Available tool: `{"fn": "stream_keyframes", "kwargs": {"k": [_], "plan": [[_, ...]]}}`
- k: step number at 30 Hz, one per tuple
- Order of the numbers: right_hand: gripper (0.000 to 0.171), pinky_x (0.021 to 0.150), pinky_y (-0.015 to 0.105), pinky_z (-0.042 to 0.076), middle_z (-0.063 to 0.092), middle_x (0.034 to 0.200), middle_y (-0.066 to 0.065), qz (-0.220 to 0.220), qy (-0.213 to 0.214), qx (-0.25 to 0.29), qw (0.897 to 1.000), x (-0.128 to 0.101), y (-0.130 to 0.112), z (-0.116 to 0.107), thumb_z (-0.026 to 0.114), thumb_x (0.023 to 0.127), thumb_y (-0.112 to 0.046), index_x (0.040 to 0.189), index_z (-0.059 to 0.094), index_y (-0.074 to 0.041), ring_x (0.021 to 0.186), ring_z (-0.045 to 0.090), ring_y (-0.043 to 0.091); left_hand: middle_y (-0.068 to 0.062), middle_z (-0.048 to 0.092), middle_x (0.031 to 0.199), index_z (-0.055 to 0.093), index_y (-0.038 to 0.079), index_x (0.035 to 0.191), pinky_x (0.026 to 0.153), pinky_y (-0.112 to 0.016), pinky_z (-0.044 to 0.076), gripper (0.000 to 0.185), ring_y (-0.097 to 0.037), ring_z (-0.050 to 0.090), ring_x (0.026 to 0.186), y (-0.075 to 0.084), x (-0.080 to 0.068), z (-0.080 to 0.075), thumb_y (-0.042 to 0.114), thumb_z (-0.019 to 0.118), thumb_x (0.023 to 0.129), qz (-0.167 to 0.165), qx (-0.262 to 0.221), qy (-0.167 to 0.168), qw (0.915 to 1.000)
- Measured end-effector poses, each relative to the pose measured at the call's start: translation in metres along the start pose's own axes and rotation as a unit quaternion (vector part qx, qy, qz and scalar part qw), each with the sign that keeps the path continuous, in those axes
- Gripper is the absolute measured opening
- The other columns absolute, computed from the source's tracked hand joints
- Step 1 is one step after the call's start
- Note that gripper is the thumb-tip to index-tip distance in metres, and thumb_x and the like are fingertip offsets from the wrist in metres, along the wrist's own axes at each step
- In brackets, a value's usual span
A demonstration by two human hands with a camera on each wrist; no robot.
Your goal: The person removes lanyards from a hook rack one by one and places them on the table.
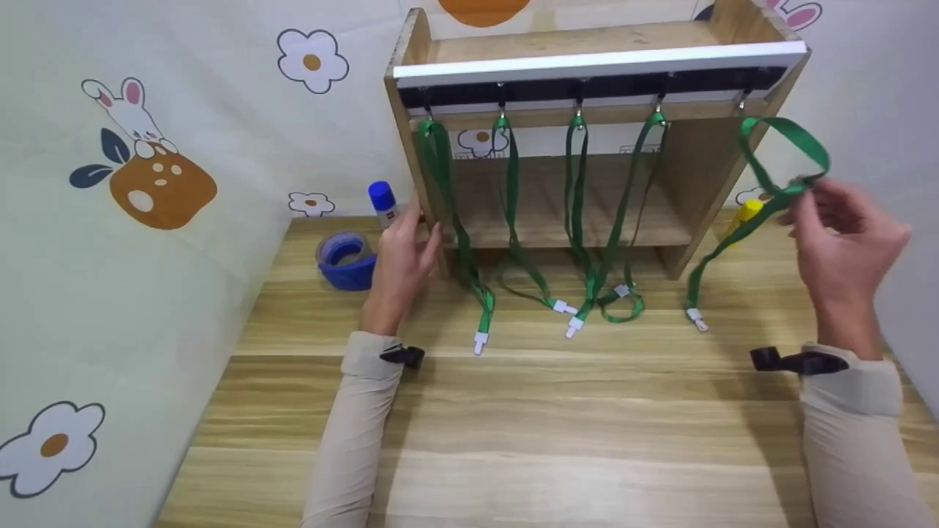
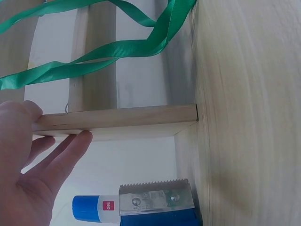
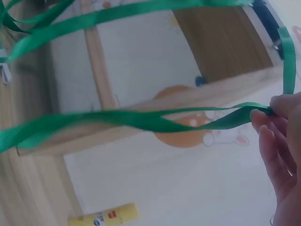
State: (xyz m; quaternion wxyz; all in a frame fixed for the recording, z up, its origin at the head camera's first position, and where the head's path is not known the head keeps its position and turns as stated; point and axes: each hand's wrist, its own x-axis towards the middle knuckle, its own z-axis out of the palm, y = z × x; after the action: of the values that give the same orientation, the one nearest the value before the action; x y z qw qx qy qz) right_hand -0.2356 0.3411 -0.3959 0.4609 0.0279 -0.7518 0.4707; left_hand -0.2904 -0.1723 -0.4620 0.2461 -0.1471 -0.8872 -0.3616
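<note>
The right hand [image 1: 843, 235] pinches the rightmost green lanyard [image 1: 781, 187] between its fingers [image 3: 268, 127], the strap looped up to its hook. The left hand [image 1: 400, 260] rests straight fingers [image 2: 70, 150] against the wooden rack [image 1: 433, 213]. Step judged: handling the last strap; next, control the loop. Beyond the left fingers lie a tape dispenser [image 1: 345, 260] and glue stick [image 2: 94, 208], label unreadable.

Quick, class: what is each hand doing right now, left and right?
Left hand: open, fingers straight, resting against the wooden shelf side.
Right hand: pinching the green lanyard.
</note>
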Motion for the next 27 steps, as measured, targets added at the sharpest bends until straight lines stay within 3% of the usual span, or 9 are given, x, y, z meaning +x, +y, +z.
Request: {"fn": "stream_keyframes", "kwargs": {"k": [5,8,11,15,18,20,23,27], "plan": [[0.019,0.068,0.002,0.052,0.073,0.089,-0.030,0.012,0.027,-0.026,0.999,0.006,0.003,-0.011,0.072,0.103,-0.017,0.113,0.084,-0.006,0.068,0.065,-0.014,-0.013,0.070,0.144,0.034,0.018,0.170,0.108,-0.045,0.061,0.065,-0.026,0.072,0.129,-0.001,0.003,-0.001,0.026,0.062,0.112,0.010,-0.006,0.001,0.9999],[0.022,0.072,0.002,0.052,0.068,0.088,-0.036,0.035,0.015,-0.060,0.997,0.007,0.016,-0.012,0.070,0.104,-0.020,0.116,0.084,-0.008,0.070,0.065,-0.016,-0.014,0.071,0.143,0.036,0.016,0.170,0.108,-0.045,0.061,0.065,-0.027,0.073,0.127,-0.003,0.002,-0.001,0.024,0.063,0.111,0.014,-0.005,0.008,0.9998],[0.025,0.074,-0.001,0.050,0.062,0.088,-0.041,0.063,-0.032,-0.114,0.991,0.007,0.030,-0.014,0.070,0.104,-0.023,0.118,0.084,-0.008,0.074,0.062,-0.020,-0.015,0.072,0.140,0.036,0.013,0.169,0.107,-0.046,0.062,0.066,-0.028,0.074,0.125,-0.004,0.000,-0.001,0.022,0.064,0.110,0.017,-0.003,0.016,0.9997],[0.030,0.073,-0.004,0.042,0.054,0.084,-0.047,0.079,-0.122,-0.177,0.973,0.007,0.037,-0.018,0.075,0.102,-0.027,0.120,0.082,-0.005,0.078,0.054,-0.023,-0.016,0.072,0.141,0.035,0.013,0.170,0.107,-0.048,0.062,0.066,-0.029,0.073,0.126,-0.005,0.000,-0.001,0.023,0.063,0.111,0.024,-0.007,0.012,0.9996],[0.029,0.069,0.000,0.047,0.063,0.083,-0.041,0.118,-0.136,-0.128,0.975,0.008,0.031,-0.017,0.078,0.100,-0.023,0.119,0.082,-0.002,0.076,0.060,-0.014,-0.017,0.071,0.142,0.035,0.013,0.170,0.107,-0.049,0.062,0.067,-0.030,0.073,0.126,-0.005,0.000,-0.002,0.023,0.063,0.111,0.026,-0.010,0.010,0.9996],[0.026,0.072,0.005,0.055,0.075,0.086,-0.029,0.140,-0.104,-0.051,0.983,0.010,0.024,-0.013,0.080,0.098,-0.018,0.117,0.082,0.001,0.077,0.070,-0.004,-0.016,0.072,0.140,0.037,0.012,0.169,0.106,-0.050,0.062,0.065,-0.030,0.074,0.124,-0.005,0.000,-0.002,0.022,0.064,0.110,0.024,-0.006,0.011,0.9996],[0.026,0.079,0.013,0.062,0.084,0.095,-0.010,0.145,-0.040,0.041,0.988,0.012,0.013,-0.009,0.082,0.097,-0.015,0.115,0.081,0.003,0.082,0.079,0.003,-0.015,0.073,0.139,0.040,0.013,0.167,0.105,-0.049,0.063,0.063,-0.030,0.074,0.124,-0.005,0.000,-0.003,0.022,0.065,0.110,0.017,-0.005,0.010,0.9998],[0.026,0.086,0.015,0.063,0.085,0.098,-0.003,0.129,0.019,0.071,0.989,0.014,0.002,-0.010,0.082,0.096,-0.016,0.113,0.081,0.004,0.087,0.081,0.005,-0.011,0.070,0.145,0.036,0.019,0.170,0.102,-0.043,0.064,0.065,-0.027,0.072,0.128,-0.003,0.001,-0.001,0.026,0.064,0.111,0.003,-0.008,-0.004,1.0000]]}}
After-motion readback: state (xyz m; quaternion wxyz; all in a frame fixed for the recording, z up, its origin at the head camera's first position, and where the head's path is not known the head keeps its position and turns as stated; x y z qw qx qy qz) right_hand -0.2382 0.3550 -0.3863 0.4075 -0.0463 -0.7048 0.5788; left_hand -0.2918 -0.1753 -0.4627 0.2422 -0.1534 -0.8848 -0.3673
